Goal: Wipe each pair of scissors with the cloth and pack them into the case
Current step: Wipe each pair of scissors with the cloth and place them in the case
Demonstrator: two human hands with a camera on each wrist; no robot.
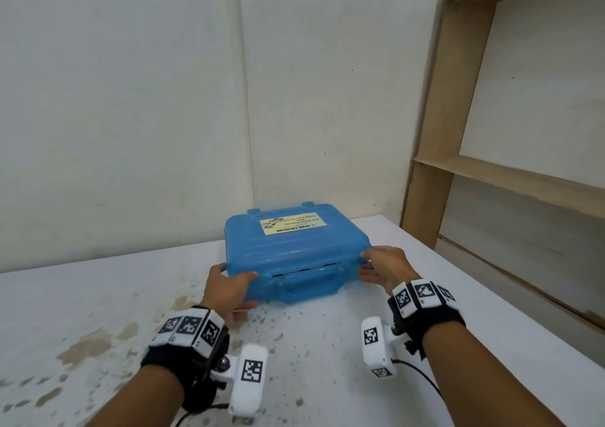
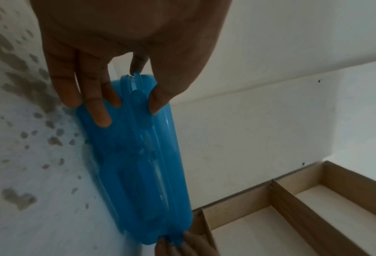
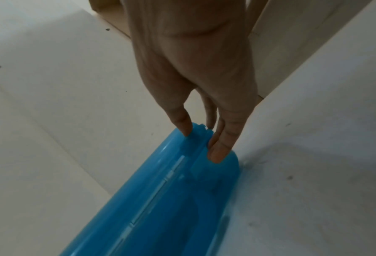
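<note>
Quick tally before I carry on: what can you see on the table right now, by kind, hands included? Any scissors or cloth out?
Blue case, closed: 1
Hands gripping the case's near corners: 2, left hand and right hand
Scissors in view: 0
Cloths in view: 0
Total: 3

Blue translucent plastic case (image 1: 294,249): lid closed, lying flat, yellow label on top, carry handle on near side. Sits near worktop (image 1: 98,295) far edge, toward the far right corner.
</note>
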